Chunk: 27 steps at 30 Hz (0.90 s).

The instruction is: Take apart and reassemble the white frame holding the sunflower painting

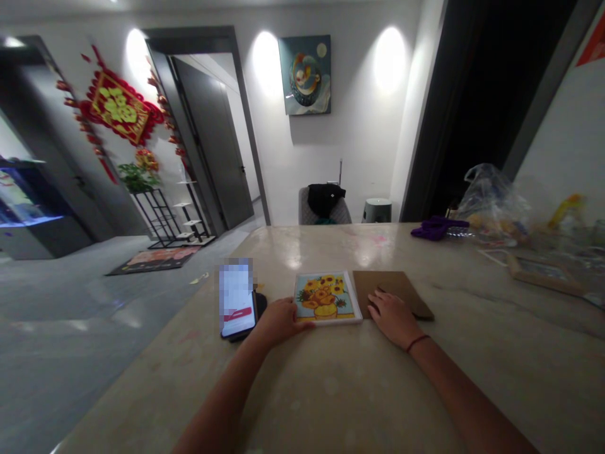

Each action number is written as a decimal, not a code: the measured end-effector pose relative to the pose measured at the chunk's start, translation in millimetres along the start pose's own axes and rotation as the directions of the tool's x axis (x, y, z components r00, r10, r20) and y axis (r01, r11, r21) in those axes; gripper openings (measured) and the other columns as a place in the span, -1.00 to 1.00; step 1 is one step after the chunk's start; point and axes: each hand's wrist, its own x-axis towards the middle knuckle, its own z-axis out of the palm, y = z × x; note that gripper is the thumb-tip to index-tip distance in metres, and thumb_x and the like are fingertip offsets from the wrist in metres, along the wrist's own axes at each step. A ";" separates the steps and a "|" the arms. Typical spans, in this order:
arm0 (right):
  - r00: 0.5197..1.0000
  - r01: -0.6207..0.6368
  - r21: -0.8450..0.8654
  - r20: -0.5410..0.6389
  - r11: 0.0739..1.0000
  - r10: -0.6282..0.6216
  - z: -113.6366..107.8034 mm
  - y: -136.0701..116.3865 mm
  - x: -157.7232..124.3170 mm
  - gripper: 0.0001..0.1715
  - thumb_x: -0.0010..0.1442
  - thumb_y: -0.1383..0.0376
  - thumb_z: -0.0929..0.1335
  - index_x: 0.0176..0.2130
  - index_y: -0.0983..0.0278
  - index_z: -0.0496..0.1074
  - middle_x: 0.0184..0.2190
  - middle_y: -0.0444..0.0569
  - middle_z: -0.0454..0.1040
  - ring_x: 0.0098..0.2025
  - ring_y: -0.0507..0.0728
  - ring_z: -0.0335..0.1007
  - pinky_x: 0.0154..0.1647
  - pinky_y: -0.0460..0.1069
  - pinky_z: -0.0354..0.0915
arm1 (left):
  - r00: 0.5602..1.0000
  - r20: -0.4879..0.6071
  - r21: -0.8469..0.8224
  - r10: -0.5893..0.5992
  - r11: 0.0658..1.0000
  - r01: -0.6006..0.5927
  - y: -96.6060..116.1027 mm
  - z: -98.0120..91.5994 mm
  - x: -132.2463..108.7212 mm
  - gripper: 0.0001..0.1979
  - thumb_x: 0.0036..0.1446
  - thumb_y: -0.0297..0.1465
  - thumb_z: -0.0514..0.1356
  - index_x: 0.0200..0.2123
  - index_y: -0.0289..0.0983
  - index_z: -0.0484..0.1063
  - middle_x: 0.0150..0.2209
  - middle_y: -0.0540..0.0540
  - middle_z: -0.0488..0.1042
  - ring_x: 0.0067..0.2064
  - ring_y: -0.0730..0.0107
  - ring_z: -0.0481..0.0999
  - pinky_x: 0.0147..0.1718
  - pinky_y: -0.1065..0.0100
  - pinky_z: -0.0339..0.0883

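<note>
A white-framed sunflower picture (pixel 327 297) lies face up on the pale stone table (pixel 302 391). My left hand (pixel 282 320) is at its left edge, thumb along the lower left corner and fingers at the side, gripping the frame. Right beside the picture is a flat brown board (pixel 397 287). My right hand (pixel 391 315) rests on the board's left part with its fingers spread, holding nothing. A dark red cord circles the right wrist. Left of my left hand, a phone (pixel 237 299) with a lit screen stands tilted on a dark support.
At the table's right are a purple cloth item (pixel 437 227), a clear plastic bag (pixel 494 208) with things inside, and a wooden frame (pixel 543 271). A chair (pixel 305 208) with black cloth and a stool (pixel 377 209) stand beyond the far edge.
</note>
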 end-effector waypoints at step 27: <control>0.999 0.021 0.209 -0.042 0.978 -0.013 2.3 -44.0 -6.4 -0.50 0.17 0.07 0.13 -0.10 0.32 0.36 -0.04 0.13 0.35 0.09 0.22 0.12 0.07 0.06 0.07 | 0.972 -0.042 0.109 -0.230 0.966 0.234 16.2 15.9 2.4 -0.52 0.12 -0.10 -0.09 -0.05 -0.27 0.31 -0.21 -0.24 0.46 -0.16 0.18 0.46 -0.28 0.30 0.28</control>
